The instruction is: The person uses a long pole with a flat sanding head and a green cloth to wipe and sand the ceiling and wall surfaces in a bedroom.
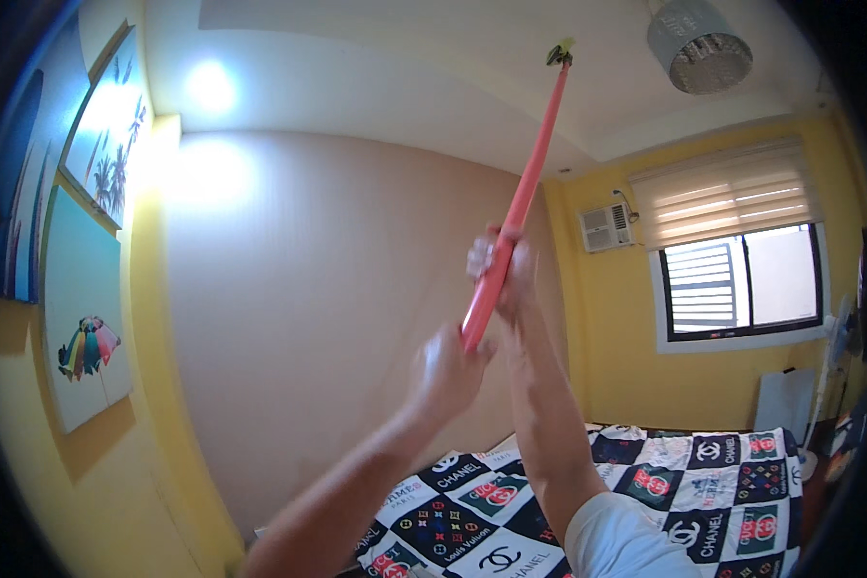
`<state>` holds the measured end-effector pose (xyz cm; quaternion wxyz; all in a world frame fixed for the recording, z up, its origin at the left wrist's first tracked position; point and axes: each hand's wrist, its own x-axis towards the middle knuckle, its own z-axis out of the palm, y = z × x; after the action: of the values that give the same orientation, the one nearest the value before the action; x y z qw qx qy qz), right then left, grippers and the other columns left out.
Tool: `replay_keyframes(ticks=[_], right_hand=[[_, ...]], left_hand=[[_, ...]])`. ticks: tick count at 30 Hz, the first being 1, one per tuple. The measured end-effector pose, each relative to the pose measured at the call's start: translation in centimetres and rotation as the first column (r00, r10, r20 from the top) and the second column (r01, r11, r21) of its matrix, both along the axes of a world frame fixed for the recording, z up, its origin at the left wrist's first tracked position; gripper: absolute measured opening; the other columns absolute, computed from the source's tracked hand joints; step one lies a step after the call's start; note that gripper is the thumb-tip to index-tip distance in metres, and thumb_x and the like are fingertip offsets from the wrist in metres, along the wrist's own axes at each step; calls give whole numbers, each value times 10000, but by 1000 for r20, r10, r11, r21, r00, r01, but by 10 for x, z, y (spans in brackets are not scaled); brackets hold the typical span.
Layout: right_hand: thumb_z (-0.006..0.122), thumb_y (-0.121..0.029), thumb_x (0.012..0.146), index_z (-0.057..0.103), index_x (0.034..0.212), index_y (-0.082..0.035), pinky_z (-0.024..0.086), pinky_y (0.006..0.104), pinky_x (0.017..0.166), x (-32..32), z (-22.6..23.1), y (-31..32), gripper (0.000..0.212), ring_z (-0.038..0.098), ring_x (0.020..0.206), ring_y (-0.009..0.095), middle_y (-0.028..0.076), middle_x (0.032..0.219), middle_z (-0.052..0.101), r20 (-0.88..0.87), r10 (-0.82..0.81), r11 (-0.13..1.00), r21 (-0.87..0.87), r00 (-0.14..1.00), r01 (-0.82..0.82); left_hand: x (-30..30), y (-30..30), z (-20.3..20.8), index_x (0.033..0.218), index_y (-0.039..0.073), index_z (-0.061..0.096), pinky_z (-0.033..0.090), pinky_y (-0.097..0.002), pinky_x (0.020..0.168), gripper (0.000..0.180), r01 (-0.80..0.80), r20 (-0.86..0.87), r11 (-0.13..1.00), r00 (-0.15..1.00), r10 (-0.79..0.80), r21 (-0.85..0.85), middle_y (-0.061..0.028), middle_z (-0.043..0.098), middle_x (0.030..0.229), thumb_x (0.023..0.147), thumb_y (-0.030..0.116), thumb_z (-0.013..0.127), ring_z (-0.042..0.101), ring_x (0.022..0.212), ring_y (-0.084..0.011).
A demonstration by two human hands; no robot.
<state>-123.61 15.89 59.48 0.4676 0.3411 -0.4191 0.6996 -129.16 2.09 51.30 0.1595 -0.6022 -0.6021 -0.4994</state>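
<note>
A long pink pole (530,178) slants up toward the ceiling, held in both my hands. My left hand (449,374) is closed around its lower end. Higher on the shaft my right hand (512,270) grips it, slightly smeared by motion. At the far end sits a small dark and yellow-green tip (560,52), which looks close to the ceiling; whether it touches, I cannot tell. Its exact kind is too small to make out.
A grey drum-shaped lamp (700,48) hangs from the ceiling, right of the pole's tip. Below lies a bed with a black-and-white checked cover (684,482). Canvas pictures (85,318) line the left wall. An air conditioner (606,228), a window (742,284) and a fan (824,376) are at the right.
</note>
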Motion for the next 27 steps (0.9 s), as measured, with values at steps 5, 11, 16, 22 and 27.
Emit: replay_keyframes(ticks=[5, 11, 16, 22, 27], right_hand=[[422, -221, 829, 420, 765, -85, 376, 254, 401, 17, 97, 7, 151, 408, 435, 120, -6, 504, 389, -78, -12, 990, 140, 997, 23], [395, -196, 847, 389, 741, -115, 385, 332, 414, 6, 168, 6, 133, 412, 411, 164, 24, 489, 390, 108, -98, 989, 118, 989, 85], [415, -167, 837, 379, 785, -107, 394, 337, 418, -31, 177, 9, 87, 405, 402, 161, 25, 488, 386, 91, -129, 989, 86, 987, 121], [422, -167, 819, 376, 746, -102, 399, 317, 392, -50, 160, 17, 109, 404, 379, 164, 24, 459, 388, 208, -181, 983, 59, 961, 173], [434, -177, 829, 390, 829, -89, 421, 345, 413, -74, 159, 11, 98, 423, 402, 166, 35, 485, 402, 209, -193, 980, 97, 959, 176]], left_hand=[[21, -17, 98, 899, 18, 468, 393, -260, 411, 218, 423, 239, 889, 894, -378, -176, -28, 464, 590, 848, 219, 535, 490, 490, -118], [15, -15, 143, 786, 45, 424, 321, -248, 366, 144, 240, 167, 959, 962, -215, -150, -18, 425, 563, 829, 154, 506, 393, 417, -91], [-11, -11, 146, 822, 36, 419, 320, -269, 363, 151, 84, 83, 992, 994, -76, -91, -21, 430, 593, 829, 153, 513, 396, 429, -100], [-29, 7, 131, 1052, 16, 427, 339, -294, 413, 276, 37, 161, 996, 987, -23, -84, -39, 452, 631, 822, 151, 500, 429, 471, -121], [-37, -7, 131, 1037, 8, 422, 342, -286, 409, 263, -21, 202, 993, 978, 45, -118, -42, 446, 643, 830, 150, 503, 421, 466, -118]])
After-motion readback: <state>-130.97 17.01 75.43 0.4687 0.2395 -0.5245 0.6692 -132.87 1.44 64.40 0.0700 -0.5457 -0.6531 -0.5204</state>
